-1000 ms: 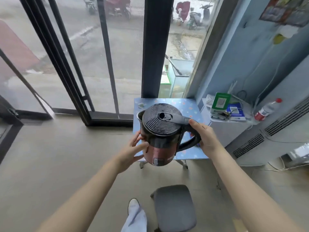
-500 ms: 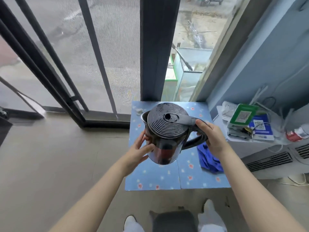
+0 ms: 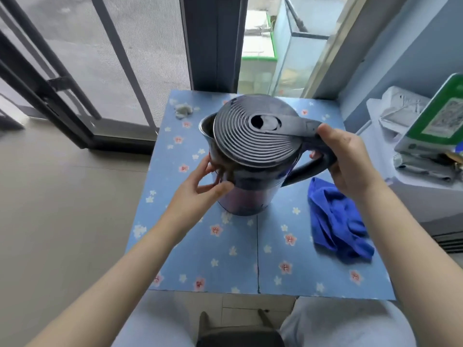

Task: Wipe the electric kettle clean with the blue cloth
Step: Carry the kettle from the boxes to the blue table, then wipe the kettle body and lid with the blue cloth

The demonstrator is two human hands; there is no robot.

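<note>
The electric kettle has a dark ribbed lid and a shiny body, and it sits low over the middle of the blue flowered table; whether its base touches the top I cannot tell. My right hand grips its black handle on the right. My left hand presses against the kettle's left side, thumb and fingers spread on the body. The blue cloth lies crumpled on the table to the right of the kettle, under my right wrist, untouched.
A small grey wad lies at the table's far left corner. A white unit on the right carries a green-framed card and papers. Glass doors and a dark pillar stand behind the table. A dark stool is between my knees.
I have come close to the table and sat down, lowering the kettle over the table's middle with both hands still on it. The blue cloth has come into view.
</note>
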